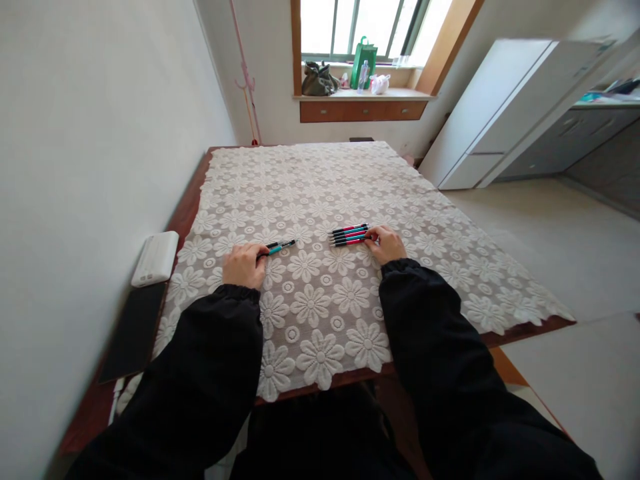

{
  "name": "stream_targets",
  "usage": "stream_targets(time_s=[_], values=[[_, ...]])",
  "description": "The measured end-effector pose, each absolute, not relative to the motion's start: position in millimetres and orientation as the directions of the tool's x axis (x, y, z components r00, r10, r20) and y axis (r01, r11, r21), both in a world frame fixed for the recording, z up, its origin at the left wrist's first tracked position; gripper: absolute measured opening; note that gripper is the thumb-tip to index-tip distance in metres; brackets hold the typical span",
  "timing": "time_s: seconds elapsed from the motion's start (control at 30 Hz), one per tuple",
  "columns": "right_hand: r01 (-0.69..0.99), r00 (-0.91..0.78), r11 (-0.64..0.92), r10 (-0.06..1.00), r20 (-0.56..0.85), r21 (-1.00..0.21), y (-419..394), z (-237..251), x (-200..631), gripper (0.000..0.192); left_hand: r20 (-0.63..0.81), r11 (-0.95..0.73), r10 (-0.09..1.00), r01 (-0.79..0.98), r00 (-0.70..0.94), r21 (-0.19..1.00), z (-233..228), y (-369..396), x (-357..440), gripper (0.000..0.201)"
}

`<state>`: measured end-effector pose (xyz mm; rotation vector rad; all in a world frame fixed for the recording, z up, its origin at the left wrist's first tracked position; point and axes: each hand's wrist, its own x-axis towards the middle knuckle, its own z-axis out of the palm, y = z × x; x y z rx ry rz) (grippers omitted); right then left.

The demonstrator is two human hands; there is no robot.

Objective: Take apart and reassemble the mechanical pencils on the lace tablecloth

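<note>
A white lace tablecloth (320, 200) with flower patterns covers a wooden table. My left hand (244, 265) rests on the cloth with its fingers closed on a teal and black pen (281, 247) that points to the right. My right hand (385, 244) lies to the right, its fingertips touching the near ends of several pens (349, 235) laid side by side in a row, pink and teal with black grips. Both arms wear black sleeves.
A white box-like device (156, 259) and a black flat pad (135, 330) lie at the table's left edge against the wall. Bags and a bottle (363, 75) stand on the far window sill. A white cabinet (505, 107) stands at right.
</note>
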<state>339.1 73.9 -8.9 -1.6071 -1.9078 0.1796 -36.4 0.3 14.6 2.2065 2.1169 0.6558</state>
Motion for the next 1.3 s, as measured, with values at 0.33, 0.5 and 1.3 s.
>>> stream_targets(time_s=[0.33, 0.5, 1.3], values=[[0.823, -0.075, 0.282, 0.915, 0.398, -0.493, 68.5, 0.5, 336.2, 0.037, 0.306, -0.154, 0.952, 0.897, 0.022, 0.414, 11.7, 1.5, -33.9, 0.014], [0.635, -0.145, 0.446, 0.871, 0.470, -0.631, 53.0, 23.9, 315.4, 0.025, 0.389, -0.269, 0.921, 0.759, 0.024, 0.592, 9.6, -3.1, -20.7, 0.010], [-0.018, -0.467, -0.078, 0.882, -0.060, -0.997, 14.6, 11.2, 221.8, 0.046, 0.463, -0.427, 0.879, 0.622, 0.115, 0.657, 9.0, -20.1, -0.3, 0.014]])
